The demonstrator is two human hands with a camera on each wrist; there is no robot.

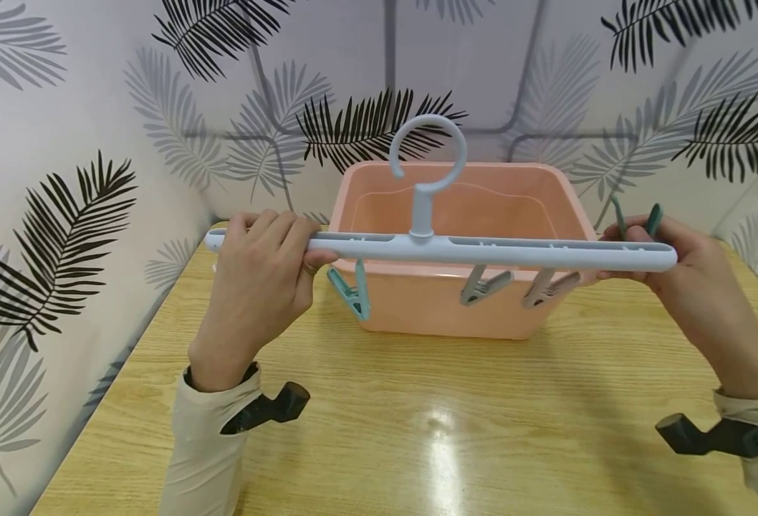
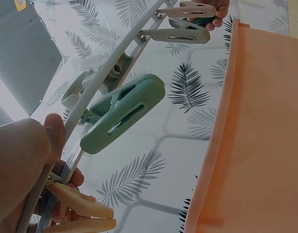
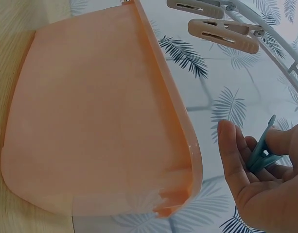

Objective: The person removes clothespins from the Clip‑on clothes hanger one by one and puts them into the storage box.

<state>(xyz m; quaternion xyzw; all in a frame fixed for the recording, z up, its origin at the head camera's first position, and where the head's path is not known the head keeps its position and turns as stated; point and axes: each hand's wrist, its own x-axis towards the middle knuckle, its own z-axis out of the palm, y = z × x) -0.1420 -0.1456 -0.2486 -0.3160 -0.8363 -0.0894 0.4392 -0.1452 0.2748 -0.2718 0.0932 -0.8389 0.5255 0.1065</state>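
My left hand [image 1: 259, 287] grips a pale grey-blue clip hanger [image 1: 379, 249] near its left end, raised level with its round hook upward. From the bar hang a green clothespin [image 1: 352, 292], a grey clothespin [image 1: 484, 288] and a beige-pink clothespin [image 1: 549, 289]. Beside the left fingers, a cream clothespin [image 2: 85, 211] shows in the left wrist view. My right hand [image 1: 691, 261] is behind the bar's right end and pinches another green clothespin [image 3: 260, 158] between thumb and fingers. In the right wrist view this one is apart from the bar.
A peach plastic basin [image 1: 443, 308] stands on the wood-grain table [image 1: 379, 401], just beyond and below the hanger. Behind it hangs a pale curtain [image 1: 179, 179] with a leaf print. Each sleeve carries a black wrist strap.
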